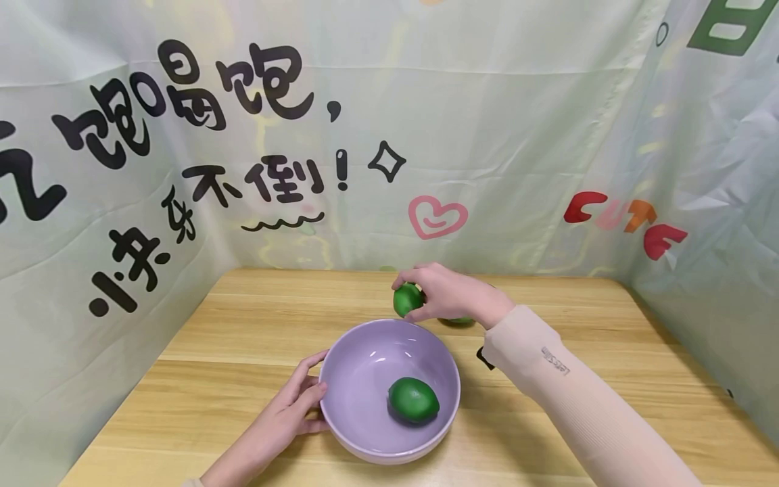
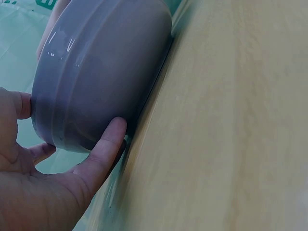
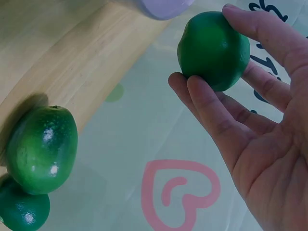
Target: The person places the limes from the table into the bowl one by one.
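Observation:
My right hand (image 1: 447,291) holds a green lime (image 3: 211,50) between thumb and fingertips, just beyond the far rim of a lilac bowl (image 1: 359,399). A second lime (image 1: 414,400), pointed at one end, lies inside the bowl toward its near right. At the bowl's left side, my left hand (image 1: 292,399) rests its spread fingers and thumb against the outer wall and rim. The left wrist view shows one fairly straight finger (image 2: 103,144) against the lower wall. The bowl stands upright on the wooden table (image 1: 243,325).
Behind the right wrist, partly hidden, lies a speckled green mango-like fruit (image 3: 43,149) with a smaller round green fruit (image 3: 24,204) beside it. A printed cloth (image 1: 499,155) hangs along the table's back and sides. Near the right cuff, a small black object (image 1: 485,358) shows.

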Tool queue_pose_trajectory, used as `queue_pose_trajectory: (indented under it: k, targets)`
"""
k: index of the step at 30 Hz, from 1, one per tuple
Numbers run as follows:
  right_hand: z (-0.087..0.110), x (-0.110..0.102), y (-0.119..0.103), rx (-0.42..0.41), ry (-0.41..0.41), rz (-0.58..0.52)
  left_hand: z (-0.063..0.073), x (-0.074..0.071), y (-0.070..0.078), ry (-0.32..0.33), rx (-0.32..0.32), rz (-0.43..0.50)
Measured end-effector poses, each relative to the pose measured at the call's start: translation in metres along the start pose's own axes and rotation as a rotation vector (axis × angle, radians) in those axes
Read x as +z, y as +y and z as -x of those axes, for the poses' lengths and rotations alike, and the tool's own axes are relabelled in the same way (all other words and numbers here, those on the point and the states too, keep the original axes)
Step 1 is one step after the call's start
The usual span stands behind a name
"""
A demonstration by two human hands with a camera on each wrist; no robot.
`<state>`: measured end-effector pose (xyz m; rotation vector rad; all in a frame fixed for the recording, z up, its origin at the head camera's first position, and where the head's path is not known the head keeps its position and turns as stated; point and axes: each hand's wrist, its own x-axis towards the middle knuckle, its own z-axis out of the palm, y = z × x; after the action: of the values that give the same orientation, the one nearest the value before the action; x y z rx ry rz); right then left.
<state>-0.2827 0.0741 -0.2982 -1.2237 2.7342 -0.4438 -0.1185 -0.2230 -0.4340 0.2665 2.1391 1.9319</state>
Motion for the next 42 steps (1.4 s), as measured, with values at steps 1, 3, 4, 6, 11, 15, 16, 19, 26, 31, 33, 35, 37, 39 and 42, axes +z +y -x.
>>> queue_pose_trajectory:
  k: [1,3,4,6,11,15,16,19,26,31,33,35,37,39,42]
  targets:
    - [0.002,0.0,-0.001,-0.007,0.005,0.0,0.0,0.0,0.0,0.001,0.0,0.0]
    - [0.005,-0.001,-0.003,-0.014,0.013,0.001,0.0,0.0,0.0,0.0,0.0,0.002]
    - [0.006,-0.002,-0.004,-0.018,0.015,0.002,0.0,0.0,0.0,-0.001,0.0,0.003]
    - [0.008,-0.002,-0.007,-0.019,0.017,-0.001,0.0,0.0,0.0,-0.006,0.004,0.005]
    - [0.011,-0.003,-0.013,-0.012,0.016,-0.015,0.0,0.0,0.0,-0.017,0.016,0.004]
    - [0.013,-0.001,-0.017,-0.016,0.012,-0.037,0.001,0.0,0.0,-0.014,0.015,0.004]
    - [0.013,-0.001,-0.018,-0.023,0.011,-0.042,0.001,0.0,0.0,-0.014,0.015,0.004]
    - [0.015,0.001,-0.02,-0.044,0.011,-0.053,0.001,0.0,0.001,-0.012,0.013,0.0]
    - [0.019,0.005,-0.024,-0.065,0.013,-0.073,0.001,0.0,0.001,-0.007,0.009,-0.004]
    - [0.021,0.008,-0.026,-0.103,0.022,-0.065,0.001,0.0,0.002,-0.006,0.006,-0.002]
    - [0.022,0.01,-0.027,-0.1,0.018,-0.065,0.001,0.0,0.002,-0.006,0.006,0.0]
    - [0.022,0.011,-0.027,-0.096,0.01,-0.062,0.001,0.0,0.002,-0.006,0.006,0.0]
    - [0.022,0.013,-0.028,-0.09,0.003,-0.064,0.001,0.001,0.002,-0.006,0.006,0.0]
    - [0.022,0.014,-0.029,-0.091,0.0,-0.062,0.001,0.0,0.002,-0.005,0.006,-0.003]
    - [0.022,0.015,-0.031,-0.093,-0.005,-0.065,0.001,0.0,0.002,-0.004,0.006,-0.005]
